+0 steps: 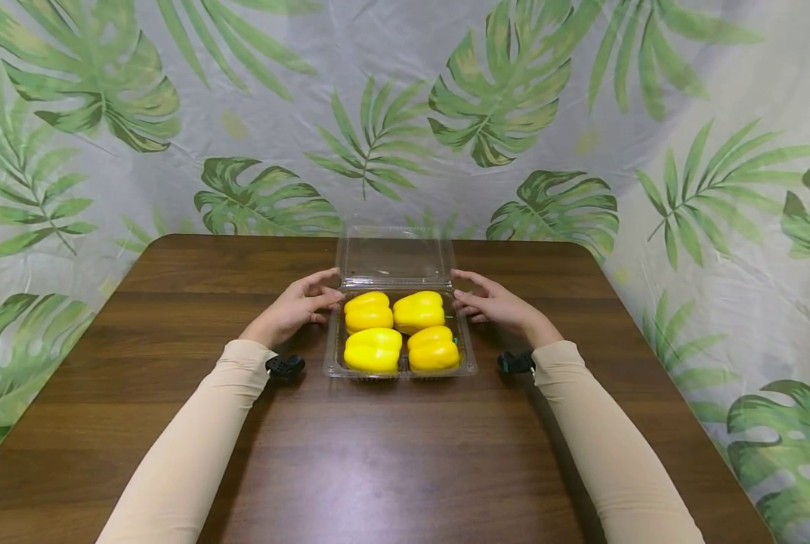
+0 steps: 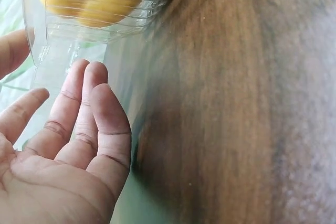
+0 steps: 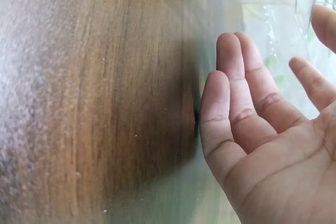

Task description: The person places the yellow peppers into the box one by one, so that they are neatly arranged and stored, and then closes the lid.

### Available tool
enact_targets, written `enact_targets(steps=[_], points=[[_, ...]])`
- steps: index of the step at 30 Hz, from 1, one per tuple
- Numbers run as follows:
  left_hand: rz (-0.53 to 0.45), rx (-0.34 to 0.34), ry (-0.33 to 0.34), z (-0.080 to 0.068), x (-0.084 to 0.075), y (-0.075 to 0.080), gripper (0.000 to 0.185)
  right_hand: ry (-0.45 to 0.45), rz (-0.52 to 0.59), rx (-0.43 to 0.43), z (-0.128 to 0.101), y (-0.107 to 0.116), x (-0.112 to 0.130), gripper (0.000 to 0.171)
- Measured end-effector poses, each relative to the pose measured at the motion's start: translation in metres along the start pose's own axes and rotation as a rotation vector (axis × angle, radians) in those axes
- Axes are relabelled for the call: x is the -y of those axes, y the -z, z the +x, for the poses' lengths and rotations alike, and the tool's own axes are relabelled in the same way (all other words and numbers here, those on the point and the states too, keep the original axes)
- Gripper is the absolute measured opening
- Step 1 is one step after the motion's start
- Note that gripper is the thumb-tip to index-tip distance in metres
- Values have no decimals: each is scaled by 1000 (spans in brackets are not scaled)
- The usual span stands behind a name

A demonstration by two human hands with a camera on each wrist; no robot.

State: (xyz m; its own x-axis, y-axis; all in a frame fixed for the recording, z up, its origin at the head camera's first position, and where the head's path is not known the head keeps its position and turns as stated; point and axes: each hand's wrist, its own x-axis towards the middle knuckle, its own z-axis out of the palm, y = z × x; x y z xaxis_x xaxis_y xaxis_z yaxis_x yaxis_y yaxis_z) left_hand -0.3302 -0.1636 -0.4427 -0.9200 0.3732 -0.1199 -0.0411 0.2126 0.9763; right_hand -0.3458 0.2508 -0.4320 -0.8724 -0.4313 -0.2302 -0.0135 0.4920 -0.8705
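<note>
Between both hands sits the clamshell box [image 1: 400, 332]: left hand [image 1: 296, 306] and right hand [image 1: 496, 304] relaxed, maybe touching its sides.

Bare table [image 1: 405, 453] around the clamshell box [image 1: 400, 369]

Head view: bright, even, diffuse light from above and in front; sharp focus throughout. A broad pale sheen lies on the wooden table [image 1: 405, 453] near the lower edge, and soft shadows fall beside both sleeves. The open lid of the clear clamshell container [image 1: 394, 261] carries faint glare. Wide-angle distortion bends the leaf-print backdrop [image 1: 106, 98] toward the corners. Wrist views: the left hand [image 2: 58, 150] and right hand [image 3: 262, 145] are reasonably sharp; table grain and container beyond are blurred, with a washed-out, overexposed background.
</note>
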Motion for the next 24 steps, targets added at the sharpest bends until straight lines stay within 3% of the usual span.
enact_targets(steps=[9, 24], points=[[-42, -15, -21, 4, -4, 1, 73, 9, 10, -42, 2, 3, 8, 70], [33, -38, -59, 7, -19, 7, 70, 80, -8, -83, 2, 11, 25, 66]])
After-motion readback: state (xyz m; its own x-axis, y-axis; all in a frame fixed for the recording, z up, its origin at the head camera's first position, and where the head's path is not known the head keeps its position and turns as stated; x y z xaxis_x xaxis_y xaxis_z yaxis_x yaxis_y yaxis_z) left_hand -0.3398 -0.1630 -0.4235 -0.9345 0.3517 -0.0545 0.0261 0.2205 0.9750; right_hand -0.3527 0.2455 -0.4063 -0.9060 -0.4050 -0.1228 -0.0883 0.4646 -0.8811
